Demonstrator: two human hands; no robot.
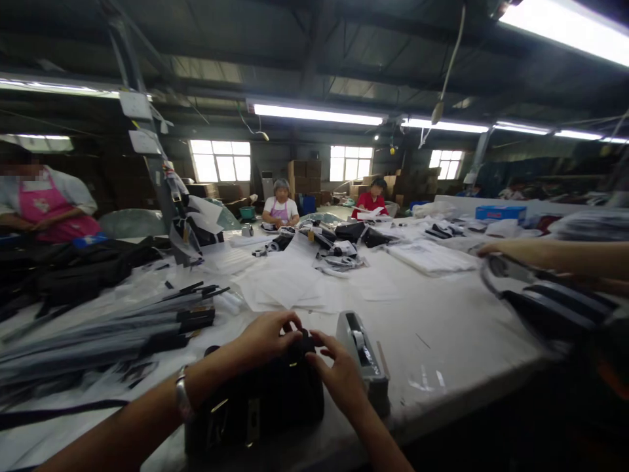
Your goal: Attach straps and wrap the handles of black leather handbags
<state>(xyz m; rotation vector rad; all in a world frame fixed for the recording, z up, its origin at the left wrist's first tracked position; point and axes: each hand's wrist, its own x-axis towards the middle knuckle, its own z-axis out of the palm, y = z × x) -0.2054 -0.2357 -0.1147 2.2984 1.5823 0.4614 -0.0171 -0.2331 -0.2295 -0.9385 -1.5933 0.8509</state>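
A black bag (280, 400) with gold-coloured metal fittings lies at the table's near edge, in front of me. My left hand (268, 335), with a silver bracelet on its wrist, reaches over the bag, its fingers pinched on a small black part at the top right corner. From the other side my right hand (338, 368) grips the same corner, thumb and fingers curled round it. Whether that part is a strap end or a tab is too dark to tell. Close beside my right hand stands a grey tape dispenser (361, 347).
Long plastic-wrapped straps (147, 328) lie at left, near dark bags (83, 269). White sheets (289, 282) spread across the table (442, 341). At right, a co-worker's arm (550, 252) reaches over a wrapped black bag (560, 305). Other people sit across and at far left.
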